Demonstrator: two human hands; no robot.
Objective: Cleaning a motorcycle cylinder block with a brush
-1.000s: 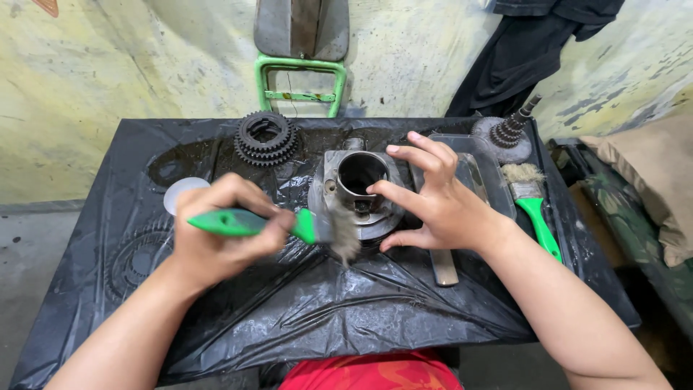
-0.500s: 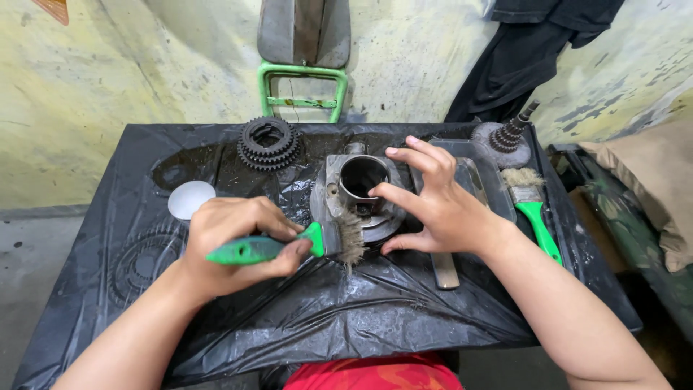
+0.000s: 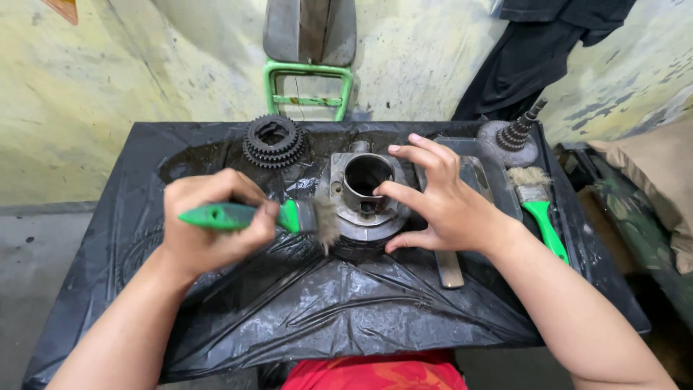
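Observation:
A grey metal engine cylinder [image 3: 364,189] with a round bore stands on a table covered in black plastic sheet [image 3: 303,303]. My right hand [image 3: 440,202] rests on its right side, fingers spread over the rim. My left hand [image 3: 209,220] grips a green-handled paintbrush [image 3: 289,217] held level, and its bristles touch the cylinder's left side.
A black stacked gear [image 3: 273,141] lies at the back left, a geared shaft [image 3: 516,137] at the back right. A second green-handled brush [image 3: 538,209] lies at the right, a flat metal file [image 3: 449,267] beside my right wrist. A green metal stand [image 3: 307,83] leans on the wall behind.
My left hand has swung the brush from the left to the cylinder's left side, dipped and come back up. My right hand has stayed on the cylinder.

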